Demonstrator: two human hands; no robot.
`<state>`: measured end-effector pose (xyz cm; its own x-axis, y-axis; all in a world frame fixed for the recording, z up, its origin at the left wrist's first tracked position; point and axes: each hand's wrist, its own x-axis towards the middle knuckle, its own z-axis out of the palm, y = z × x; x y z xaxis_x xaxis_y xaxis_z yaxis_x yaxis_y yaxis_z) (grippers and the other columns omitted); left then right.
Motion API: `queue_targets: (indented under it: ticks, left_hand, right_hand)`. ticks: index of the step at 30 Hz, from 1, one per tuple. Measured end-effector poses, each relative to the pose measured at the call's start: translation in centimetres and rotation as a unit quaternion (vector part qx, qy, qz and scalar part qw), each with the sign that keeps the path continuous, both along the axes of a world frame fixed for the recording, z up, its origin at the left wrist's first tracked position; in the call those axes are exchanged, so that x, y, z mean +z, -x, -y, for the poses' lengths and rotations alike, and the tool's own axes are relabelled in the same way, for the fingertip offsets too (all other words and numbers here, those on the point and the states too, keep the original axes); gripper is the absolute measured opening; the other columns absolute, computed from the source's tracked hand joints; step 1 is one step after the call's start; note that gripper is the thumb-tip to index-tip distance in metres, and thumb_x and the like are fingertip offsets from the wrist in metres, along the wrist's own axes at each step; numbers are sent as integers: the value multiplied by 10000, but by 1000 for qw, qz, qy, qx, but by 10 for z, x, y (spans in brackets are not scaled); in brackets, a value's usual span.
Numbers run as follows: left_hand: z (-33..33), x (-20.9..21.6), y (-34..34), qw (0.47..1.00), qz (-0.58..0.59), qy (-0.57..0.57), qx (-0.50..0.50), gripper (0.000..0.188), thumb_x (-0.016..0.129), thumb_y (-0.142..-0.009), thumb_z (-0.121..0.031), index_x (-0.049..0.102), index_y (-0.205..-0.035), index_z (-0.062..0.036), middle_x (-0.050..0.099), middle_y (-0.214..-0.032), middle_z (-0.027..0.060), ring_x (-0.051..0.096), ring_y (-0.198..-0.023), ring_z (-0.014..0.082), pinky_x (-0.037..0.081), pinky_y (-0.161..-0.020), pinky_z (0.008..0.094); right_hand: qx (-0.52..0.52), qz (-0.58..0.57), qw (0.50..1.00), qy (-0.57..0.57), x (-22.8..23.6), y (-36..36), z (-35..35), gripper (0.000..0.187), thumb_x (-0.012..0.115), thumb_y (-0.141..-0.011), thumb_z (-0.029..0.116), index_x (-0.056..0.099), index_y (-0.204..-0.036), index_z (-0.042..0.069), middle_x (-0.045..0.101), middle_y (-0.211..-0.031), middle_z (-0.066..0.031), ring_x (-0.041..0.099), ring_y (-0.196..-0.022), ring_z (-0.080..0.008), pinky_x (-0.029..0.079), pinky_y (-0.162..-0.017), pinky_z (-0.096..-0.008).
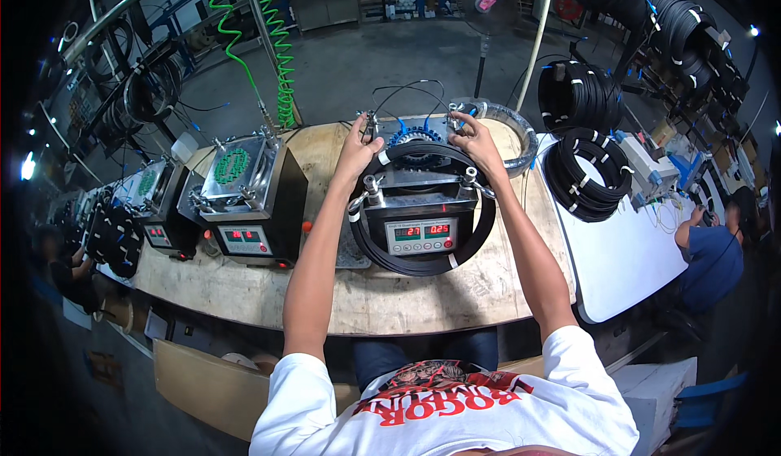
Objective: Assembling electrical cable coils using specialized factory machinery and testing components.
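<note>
Black cable coil rings the metal machine mid-bench. Our left hand pinches its rear-left strand; our right hand presses the rear-right by the blue connectors. We should keep both sides level. A second machine crowds left; spare coils sit near right; front bench edge lies open.

One view only: the head camera is looking steeply down and forward from above the person's own shoulders, with the white shirt filling the lower edge. It is facing across the wooden desk toward the workshop floor beyond its far edge. The desk is sitting near, at arm's reach, with both forearms running up from below. The fisheye is bending the desk's near edge and darkening the picture's corners.
</note>
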<state>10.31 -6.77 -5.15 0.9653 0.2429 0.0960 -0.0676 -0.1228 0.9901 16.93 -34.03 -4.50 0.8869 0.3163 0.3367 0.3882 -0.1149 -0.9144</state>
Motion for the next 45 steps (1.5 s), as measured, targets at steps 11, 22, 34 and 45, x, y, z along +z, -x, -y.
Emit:
queue_targets:
  ticks: [11, 22, 34, 45]
  left_hand:
    - [-3, -8, -6, 1000, 12, -1, 5, 807, 698, -881, -43, 271, -1565, -66, 629, -1219, 113, 636, -979, 148, 481, -919, 294]
    - [6, 4, 2, 999, 29, 23, -2, 776, 676, -889, -29, 289, -1560, -70, 614, -1268, 130, 638, -1032, 175, 461, -951, 296]
    - [0, -3, -2, 1000, 11, 12, -9, 772, 660, -899, -53, 275, -1566, -91, 673, -980, 92, 630, -877, 135, 480, -826, 284]
    - [-1, -2, -1, 999, 19, 30, -15, 771, 662, -896, -24, 280, -1563, -87, 663, -1129, 123, 640, -1005, 168, 479, -906, 284]
  right_hand:
    - [23, -33, 999, 15, 0, 1, 2, 509, 703, -851, 32, 597, -1350, 40, 544, -672, 30, 431, -598, -49, 360, -542, -235]
    - [21, -2, 999, -38, -10, -9, -1, 512, 677, -865, -8, 572, -1364, 47, 601, -736, 5, 484, -645, -49, 399, -579, -219]
    - [-5, -30, 999, -20, -9, -7, -1, 492, 668, -881, -4, 577, -1361, 46, 553, -683, 39, 453, -601, -47, 373, -542, -232]
    - [18, -24, 999, -13, -4, -3, 1, 488, 664, -898, 17, 558, -1375, 32, 619, -820, -13, 523, -716, -60, 419, -640, -225]
